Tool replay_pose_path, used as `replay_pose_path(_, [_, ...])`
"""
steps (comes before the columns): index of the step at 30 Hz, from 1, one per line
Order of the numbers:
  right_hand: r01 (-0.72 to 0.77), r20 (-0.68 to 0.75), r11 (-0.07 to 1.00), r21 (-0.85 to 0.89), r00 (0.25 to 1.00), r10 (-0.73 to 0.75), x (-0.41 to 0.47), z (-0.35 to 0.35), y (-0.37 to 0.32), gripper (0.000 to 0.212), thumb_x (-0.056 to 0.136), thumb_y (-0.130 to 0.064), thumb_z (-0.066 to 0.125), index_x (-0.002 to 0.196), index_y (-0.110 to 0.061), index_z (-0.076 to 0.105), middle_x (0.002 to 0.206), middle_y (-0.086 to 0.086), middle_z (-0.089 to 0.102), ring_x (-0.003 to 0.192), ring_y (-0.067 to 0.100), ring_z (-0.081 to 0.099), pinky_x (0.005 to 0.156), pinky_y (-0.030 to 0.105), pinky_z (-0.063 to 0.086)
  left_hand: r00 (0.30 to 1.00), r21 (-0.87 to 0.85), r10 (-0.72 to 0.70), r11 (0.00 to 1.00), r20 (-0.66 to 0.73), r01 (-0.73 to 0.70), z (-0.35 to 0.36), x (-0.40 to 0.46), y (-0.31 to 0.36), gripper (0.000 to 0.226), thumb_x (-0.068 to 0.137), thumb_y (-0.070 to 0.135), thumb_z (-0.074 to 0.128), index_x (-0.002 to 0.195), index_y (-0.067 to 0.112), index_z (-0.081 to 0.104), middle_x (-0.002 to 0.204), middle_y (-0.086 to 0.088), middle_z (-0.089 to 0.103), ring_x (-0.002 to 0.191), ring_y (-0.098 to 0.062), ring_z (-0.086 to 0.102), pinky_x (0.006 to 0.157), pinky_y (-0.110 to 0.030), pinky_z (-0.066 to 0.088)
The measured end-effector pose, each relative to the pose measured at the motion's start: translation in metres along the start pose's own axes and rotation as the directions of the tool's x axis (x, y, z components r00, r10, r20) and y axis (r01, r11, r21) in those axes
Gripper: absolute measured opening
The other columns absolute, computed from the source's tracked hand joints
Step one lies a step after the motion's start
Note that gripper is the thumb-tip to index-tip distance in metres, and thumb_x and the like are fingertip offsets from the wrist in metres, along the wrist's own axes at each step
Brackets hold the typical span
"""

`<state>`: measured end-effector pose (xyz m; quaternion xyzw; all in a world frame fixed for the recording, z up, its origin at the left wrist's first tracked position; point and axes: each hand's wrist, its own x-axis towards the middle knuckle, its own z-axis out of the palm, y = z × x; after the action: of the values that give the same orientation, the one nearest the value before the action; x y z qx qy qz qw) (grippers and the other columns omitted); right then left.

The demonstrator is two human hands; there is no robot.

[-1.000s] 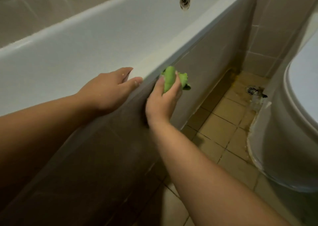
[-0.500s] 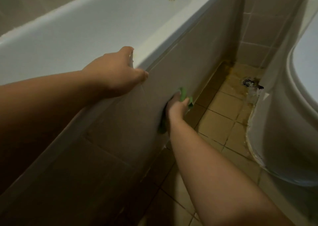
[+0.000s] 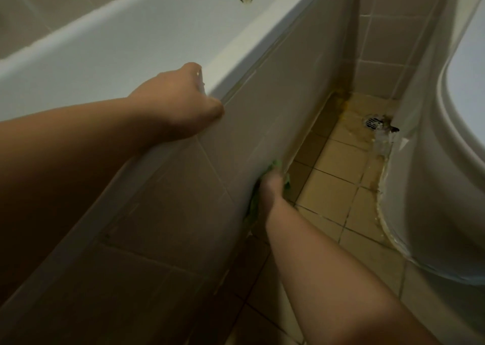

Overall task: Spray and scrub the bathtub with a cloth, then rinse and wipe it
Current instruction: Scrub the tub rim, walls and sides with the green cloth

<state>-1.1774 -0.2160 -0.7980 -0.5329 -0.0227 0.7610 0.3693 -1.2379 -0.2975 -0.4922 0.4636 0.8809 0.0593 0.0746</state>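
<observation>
Left hand point(image 3: 181, 103) fingers curl over the bathtub point(image 3: 147, 43) rim; right hand point(image 3: 271, 187) fingers clutch the green cloth point(image 3: 253, 208).

one bathtub point(image 3: 136, 43), one green cloth point(image 3: 253, 208), two hands, one floor drain point(image 3: 372, 122).

One head-worn wide-angle view, looking forward and steeply down along the outside of the bathtub point(image 3: 147, 43)

The camera sits above and behind both forearms, close to the tub's rim, which runs diagonally from lower left to upper right; the left hand point(image 3: 181, 106) and right hand point(image 3: 271, 187) lie near the frame's middle, the tiled floor point(image 3: 338, 176) falls away at right beside a white fixture point(image 3: 433, 187), and lines bend toward the edges. No second view shares the scene
</observation>
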Motion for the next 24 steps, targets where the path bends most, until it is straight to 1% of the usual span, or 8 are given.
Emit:
replay_pose_path(2, [0.057, -0.041, 0.996, -0.067, 0.997, -0.06, -0.01, 0.007, -0.011, 0.052, 0.111, -0.044, 0.032, 0.152, -0.014, 0.045, 0.151, 0.013, 0.05, 0.138, 0.032, 0.047, 0.12, 0.049, 0.034, 1.0, -0.009, 0.013, 1.0, -0.002, -0.013, 0.001, 0.004, 0.002, 0.043, 0.093, 0.045, 0.064, 0.126, 0.02, 0.051, 0.115, -0.01, 0.059, 0.098, -0.032, 0.056, 0.089, -0.047, 0.05])
replay_pose_path(3, [0.225, 0.097, 0.869, -0.441, 0.974, -0.203, -0.019, 0.007, -0.002, 0.051, 0.111, -0.039, 0.032, 0.158, -0.018, 0.038, 0.159, 0.012, 0.041, 0.145, 0.032, 0.039, 0.123, 0.052, 0.027, 1.0, -0.017, 0.017, 1.0, -0.005, -0.017, 0.001, 0.006, 0.003, 0.044, 0.093, 0.045, 0.065, 0.126, 0.02, 0.051, 0.115, -0.01, 0.059, 0.098, -0.032, 0.056, 0.091, -0.049, 0.051])
replay_pose_path(4, [0.261, 0.159, 0.925, -0.277, 0.962, -0.224, -0.019, -0.002, 0.005, 0.054, 0.11, -0.037, 0.034, 0.163, -0.026, 0.026, 0.167, 0.008, 0.029, 0.15, 0.031, 0.033, 0.125, 0.052, 0.022, 1.0, -0.025, 0.019, 1.0, -0.009, -0.019, 0.001, 0.008, 0.005, 0.045, 0.093, 0.045, 0.066, 0.127, 0.02, 0.051, 0.116, -0.01, 0.059, 0.098, -0.032, 0.056, 0.092, -0.05, 0.052])
replay_pose_path(7, [0.557, 0.408, 0.719, -0.416, 0.821, -0.4, -0.04, -0.037, 0.039, 0.064, 0.109, -0.033, 0.041, 0.165, -0.037, 0.009, 0.172, 0.0, 0.016, 0.154, 0.025, 0.024, 0.125, 0.045, 0.022, 1.0, -0.034, 0.013, 0.999, -0.011, -0.014, 0.001, 0.012, 0.009, 0.048, 0.092, 0.045, 0.067, 0.13, 0.021, 0.051, 0.117, -0.01, 0.058, 0.098, -0.032, 0.055, 0.091, -0.05, 0.052])
replay_pose_path(14, [0.211, 0.092, 0.835, -0.508, 0.977, -0.19, 0.04, -0.034, 0.033, 0.062, 0.11, -0.032, 0.038, 0.165, -0.02, 0.011, 0.154, 0.015, 0.045, 0.134, 0.034, 0.051, 0.11, 0.038, 0.042, 0.998, -0.029, 0.036, 0.999, -0.06, -0.038, 0.005, 0.018, 0.013, 0.043, 0.092, 0.044, 0.067, 0.124, 0.019, 0.055, 0.11, -0.009, 0.059, 0.092, -0.029, 0.055, 0.084, -0.046, 0.05])
replay_pose_path(16, [0.264, 0.109, 0.804, -0.533, 0.964, -0.244, 0.043, -0.022, 0.02, 0.045, 0.11, -0.023, 0.038, 0.153, -0.007, 0.031, 0.138, 0.015, 0.053, 0.121, 0.027, 0.053, 0.096, 0.032, 0.047, 0.996, -0.032, 0.048, 0.998, -0.077, -0.05, 0.007, 0.022, 0.013, 0.042, 0.091, 0.044, 0.067, 0.123, 0.019, 0.056, 0.107, -0.009, 0.058, 0.086, -0.025, 0.053, 0.08, -0.044, 0.048])
replay_pose_path(19, [0.427, 0.215, 0.737, -0.524, 0.904, -0.37, 0.015, -0.032, 0.027, 0.033, 0.109, -0.016, 0.04, 0.141, -0.024, 0.034, 0.123, 0.009, 0.062, 0.106, 0.029, 0.062, 0.082, 0.032, 0.047, 0.996, -0.036, 0.048, 0.998, -0.082, -0.051, 0.006, 0.027, 0.013, 0.042, 0.09, 0.044, 0.068, 0.121, 0.019, 0.056, 0.104, -0.008, 0.059, 0.08, -0.02, 0.051, 0.078, -0.042, 0.046])
replay_pose_path(24, [0.314, 0.192, 0.73, -0.607, 0.949, -0.248, -0.013, -0.064, 0.061, 0.055, 0.11, -0.025, 0.043, 0.163, -0.024, 0.028, 0.146, 0.001, 0.053, 0.128, 0.024, 0.053, 0.103, 0.03, 0.039, 0.996, -0.024, 0.049, 0.998, -0.078, -0.051, 0.004, 0.031, 0.018, 0.042, 0.091, 0.043, 0.067, 0.122, 0.018, 0.056, 0.108, -0.01, 0.059, 0.092, -0.031, 0.054, 0.078, -0.041, 0.044])
